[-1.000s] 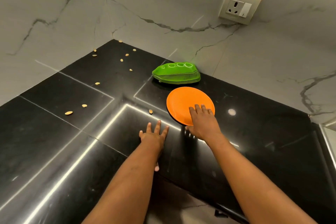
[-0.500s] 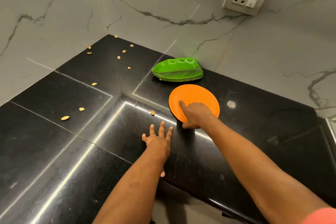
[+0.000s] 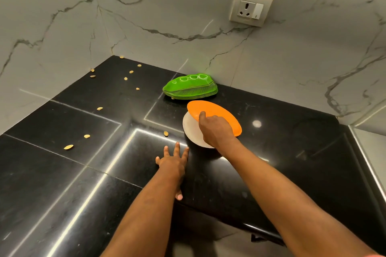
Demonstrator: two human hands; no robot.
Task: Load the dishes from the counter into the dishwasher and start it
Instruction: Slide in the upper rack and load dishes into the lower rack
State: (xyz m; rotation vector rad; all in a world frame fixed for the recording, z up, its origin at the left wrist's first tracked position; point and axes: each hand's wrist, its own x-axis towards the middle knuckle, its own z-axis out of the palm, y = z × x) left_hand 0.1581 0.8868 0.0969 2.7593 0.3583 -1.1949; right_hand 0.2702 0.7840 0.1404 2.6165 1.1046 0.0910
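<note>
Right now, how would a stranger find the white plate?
Below the wall socket, on the black counter, sit green leaf-shaped plates. Nearer lies the white plate, partly under the orange plate the right hand holds tilted. It alone is white.

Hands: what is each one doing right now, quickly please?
Left hand: open, fingers spread on the counter.
Right hand: grips the orange plate, tilted above a white plate.

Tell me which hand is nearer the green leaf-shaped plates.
Right. The right hand grips the orange plate just in front of the green plates; the left hand lies flat on the counter, farther back.
</note>
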